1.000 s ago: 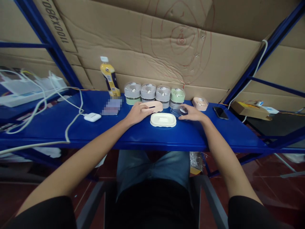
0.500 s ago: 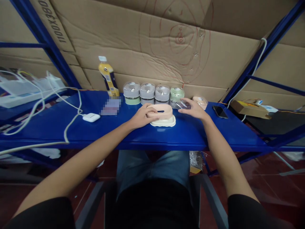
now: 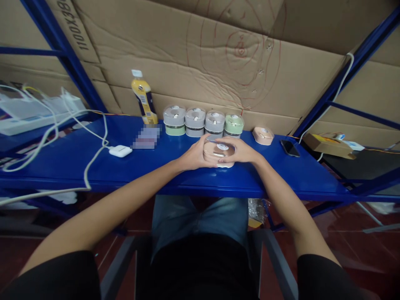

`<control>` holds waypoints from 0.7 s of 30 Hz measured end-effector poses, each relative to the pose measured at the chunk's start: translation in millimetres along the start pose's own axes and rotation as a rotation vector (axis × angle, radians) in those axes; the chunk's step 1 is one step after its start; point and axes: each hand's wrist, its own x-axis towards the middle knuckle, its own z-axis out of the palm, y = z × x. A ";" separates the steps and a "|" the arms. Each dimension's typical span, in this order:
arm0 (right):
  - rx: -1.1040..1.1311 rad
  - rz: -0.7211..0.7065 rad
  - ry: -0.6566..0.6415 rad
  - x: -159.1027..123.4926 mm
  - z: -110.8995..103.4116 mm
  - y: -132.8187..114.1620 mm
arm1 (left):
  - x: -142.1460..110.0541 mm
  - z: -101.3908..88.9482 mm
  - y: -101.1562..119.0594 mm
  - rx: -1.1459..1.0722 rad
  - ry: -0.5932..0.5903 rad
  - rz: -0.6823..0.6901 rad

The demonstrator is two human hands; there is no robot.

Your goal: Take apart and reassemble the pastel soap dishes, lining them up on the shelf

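A small pink oval box (image 3: 213,159) stands near the front of the blue table, on a pale base with a wavy rim (image 3: 225,165). Over its top lies a clear plastic lid (image 3: 215,148) with a round white label. My left hand (image 3: 197,156) wraps around the left side of the box, fingers closed against it. From the right, my right hand (image 3: 243,151) grips the lid, its thumb in front and its fingers behind. Whether the lid is fully seated I cannot tell, since the fingers cover its edges.
Behind my hands stand several stacked grey and green boxes with clear lids (image 3: 194,121). A single pink lidded box (image 3: 263,136) and a phone (image 3: 290,148) lie to the right. On the left are a yellow bottle (image 3: 144,100), a white earphone case (image 3: 120,151) and white cables (image 3: 105,129).
My right hand has brought the clear lid leftward onto the pink box. My left hand has shifted slightly right and now clasps the box's side. The view has tilted a little.
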 end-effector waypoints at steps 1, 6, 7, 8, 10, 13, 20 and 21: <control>0.008 0.008 0.000 -0.6 0.9 1.5 | 0.0 0.1 -0.3 0.007 -0.003 -0.006; 0.091 -0.003 0.012 -3.5 6.8 8.6 | 0.0 0.9 -1.8 0.030 -0.006 -0.007; 0.109 -0.010 0.019 -3.8 8.1 9.9 | -0.2 0.8 -1.9 0.035 -0.007 -0.007; 0.126 -0.016 0.026 -3.9 9.1 11.0 | -0.5 0.6 -1.9 0.041 -0.010 -0.008; 0.154 -0.020 0.039 -4.0 10.5 12.8 | -1.2 0.0 -1.5 0.052 -0.017 -0.011; 0.171 -0.010 0.042 -4.4 10.8 13.6 | -1.7 -0.9 0.1 0.067 -0.023 -0.036; 0.211 0.019 0.048 -7.1 8.7 9.2 | -1.4 -3.5 4.1 0.052 -0.048 -0.074; 0.208 0.024 0.044 -7.2 8.8 8.9 | -1.3 -3.4 3.1 0.048 -0.047 -0.068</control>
